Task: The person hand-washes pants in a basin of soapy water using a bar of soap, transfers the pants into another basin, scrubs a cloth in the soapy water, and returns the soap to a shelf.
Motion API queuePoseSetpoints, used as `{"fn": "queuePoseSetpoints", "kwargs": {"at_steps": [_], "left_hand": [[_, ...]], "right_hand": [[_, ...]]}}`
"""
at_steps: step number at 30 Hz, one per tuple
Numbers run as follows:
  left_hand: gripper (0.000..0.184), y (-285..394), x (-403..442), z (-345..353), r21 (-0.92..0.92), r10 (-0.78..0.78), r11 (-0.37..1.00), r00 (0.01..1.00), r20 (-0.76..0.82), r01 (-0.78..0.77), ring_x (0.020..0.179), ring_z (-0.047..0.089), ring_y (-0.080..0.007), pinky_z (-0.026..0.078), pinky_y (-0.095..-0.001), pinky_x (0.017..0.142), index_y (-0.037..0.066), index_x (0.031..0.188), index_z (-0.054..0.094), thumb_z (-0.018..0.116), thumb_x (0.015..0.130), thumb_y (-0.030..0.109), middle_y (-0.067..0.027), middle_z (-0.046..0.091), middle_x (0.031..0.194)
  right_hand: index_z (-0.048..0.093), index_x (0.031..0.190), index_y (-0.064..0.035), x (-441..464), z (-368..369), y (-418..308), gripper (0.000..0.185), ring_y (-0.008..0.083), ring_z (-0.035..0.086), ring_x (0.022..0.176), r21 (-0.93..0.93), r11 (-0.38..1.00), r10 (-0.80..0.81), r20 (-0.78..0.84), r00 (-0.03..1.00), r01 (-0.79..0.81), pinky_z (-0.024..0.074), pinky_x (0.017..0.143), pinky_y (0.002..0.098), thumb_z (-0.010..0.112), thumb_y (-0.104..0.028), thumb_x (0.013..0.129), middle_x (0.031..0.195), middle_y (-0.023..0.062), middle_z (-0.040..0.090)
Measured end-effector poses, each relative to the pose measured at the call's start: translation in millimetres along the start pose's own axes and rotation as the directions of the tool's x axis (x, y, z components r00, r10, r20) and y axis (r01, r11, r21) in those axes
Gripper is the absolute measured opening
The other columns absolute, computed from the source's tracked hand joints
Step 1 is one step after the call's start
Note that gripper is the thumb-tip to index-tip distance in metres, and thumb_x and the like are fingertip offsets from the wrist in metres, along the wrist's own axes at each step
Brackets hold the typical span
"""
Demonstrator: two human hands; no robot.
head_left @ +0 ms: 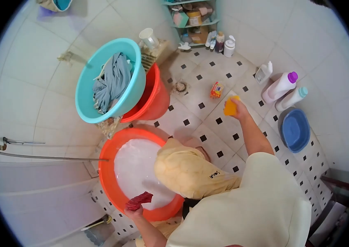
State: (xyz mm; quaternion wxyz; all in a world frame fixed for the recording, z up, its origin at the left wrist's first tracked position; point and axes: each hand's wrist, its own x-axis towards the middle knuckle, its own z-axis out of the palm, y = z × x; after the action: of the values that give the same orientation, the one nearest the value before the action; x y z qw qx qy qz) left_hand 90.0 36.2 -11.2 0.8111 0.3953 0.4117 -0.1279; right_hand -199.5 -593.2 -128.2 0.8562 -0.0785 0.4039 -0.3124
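Note:
My left hand [133, 212] grips a bunched dark red cloth [139, 201] over the near rim of an orange tub [107, 181]. Whitish, foamy water [135, 168] fills much of this tub. Out to the right, my right hand [240, 110] is closed around a yellow-orange bar of soap [231, 107], held above the tiled floor. Close by on the tiles lies a small red and yellow packet [216, 89]. My knee, in yellow trousers [182, 168], covers the tub's right side.
A turquoise basin [84, 96] with grey-blue clothes [114, 82] sits by a red bucket [158, 94]. Along the right wall stand bottles [279, 87] and a blue basin [296, 131]. A shelf rack [193, 24] is in the back corner. A thin hose [51, 157] reaches the tub.

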Motion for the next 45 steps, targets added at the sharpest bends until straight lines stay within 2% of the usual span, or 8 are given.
{"fn": "queuePoseSetpoints", "kwargs": {"at_steps": [11,16,20,22,25,27,30,45], "left_hand": [[0.015,23,18,-11,-0.056,-0.025,0.998,0.963,0.268,0.042,0.069,0.06,-0.0202,0.051,-0.035,0.062,0.009,0.082,0.056,0.045,0.077,0.018,-0.0053,0.06,0.077],[0.021,39,77,-41,-0.024,-0.1,0.988,0.745,0.659,0.154,0.07,0.06,-0.0214,0.052,-0.0348,0.061,0.01,0.086,0.057,0.042,0.078,0.022,-0.0066,0.06,0.078],[0.021,16,54,-7,-0.058,-0.057,0.992,0.801,0.596,0.114,0.083,0.057,-0.0237,0.048,-0.0413,0.076,0.005,0.087,0.052,0.042,0.076,0.02,-0.0085,0.058,0.089],[0.022,-1,0,23,-0.081,-0.005,0.996,0.967,0.253,0.026,0.086,0.057,-0.0256,0.048,-0.0433,0.078,0.005,0.09,0.05,0.042,0.077,0.02,-0.0088,0.058,0.093],[0.022,-13,-24,24,-0.134,0.002,0.99,0.97,0.245,0.032,0.087,0.057,-0.0267,0.047,-0.0444,0.079,0.008,0.091,0.051,0.04,0.078,0.021,-0.0082,0.058,0.093],[0.025,-20,-36,20,-0.1,0.017,0.995,0.981,0.194,0.003,0.089,0.058,-0.0267,0.048,-0.0438,0.078,0.009,0.092,0.054,0.041,0.076,0.023,-0.0091,0.06,0.094],[0.024,-27,-27,17,-0.007,0.009,1.0,0.992,0.129,-0.008,0.086,0.059,-0.0265,0.049,-0.043,0.076,0.01,0.087,0.057,0.041,0.075,0.024,-0.0087,0.062,0.09],[0.022,-27,52,30,0.018,-0.055,0.998,0.998,-0.002,0.055,0.08,0.06,-0.0233,0.05,-0.0375,0.073,0.01,0.084,0.059,0.049,0.07,0.023,-0.0057,0.063,0.085]], "right_hand": [[0.045,0.113,-0.0091,-45,91,-31,0.04,0.0254,0.058,0.084,-0.275,0.961,0.11,0.269,0.957,-0.034,0.049,0.072,0.0445,0.06,-0.012,0.076,0.095,0.011,0.057],[0.04,0.118,-0.0138,-214,176,-104,0.053,0.0257,0.056,0.088,-0.285,0.873,-0.064,0.739,0.671,0.397,0.0494,0.074,0.0433,0.064,-0.007,0.071,0.102,0.0131,0.053],[0.041,0.119,-0.0143,-238,138,-128,0.053,0.0224,0.056,0.09,-0.282,0.887,0.098,0.889,0.446,0.365,0.0491,0.076,0.0397,0.064,-0.008,0.072,0.105,0.0115,0.052],[0.04,0.124,-0.0162,-184,65,-127,0.061,0.0199,0.054,0.091,-0.851,0.389,-0.013,0.379,0.925,0.354,0.0485,0.073,0.0357,0.064,-0.009,0.068,0.104,0.0118,0.053],[0.051,0.108,-0.0016,-63,-90,-97,0.044,0.0241,0.06,0.076,-0.893,-0.449,-0.238,0.148,0.96,0.026,0.0505,0.069,0.0342,0.062,-0.012,0.067,0.087,0.0121,0.061],[0.052,0.103,-0.0055,-90,-71,-67,0.034,0.0271,0.059,0.083,-0.75,0.594,0.261,-0.165,0.951,-0.293,0.0503,0.069,0.0427,0.058,-0.008,0.071,0.09,0.0116,0.06],[0.052,0.104,-0.0055,-69,-42,-53,0.03,0.0296,0.059,0.084,-0.496,0.852,0.241,0.083,0.967,-0.17,0.0497,0.069,0.045,0.056,-0.011,0.075,0.094,0.0127,0.059],[0.035,0.12,-0.003,125,202,-139,0.045,0.0355,0.048,0.105,0.156,0.988,-0.094,0.513,0.853,0.016,0.0392,0.087,0.0576,0.05,-0.012,0.079,0.115,0.0193,0.046]]}}
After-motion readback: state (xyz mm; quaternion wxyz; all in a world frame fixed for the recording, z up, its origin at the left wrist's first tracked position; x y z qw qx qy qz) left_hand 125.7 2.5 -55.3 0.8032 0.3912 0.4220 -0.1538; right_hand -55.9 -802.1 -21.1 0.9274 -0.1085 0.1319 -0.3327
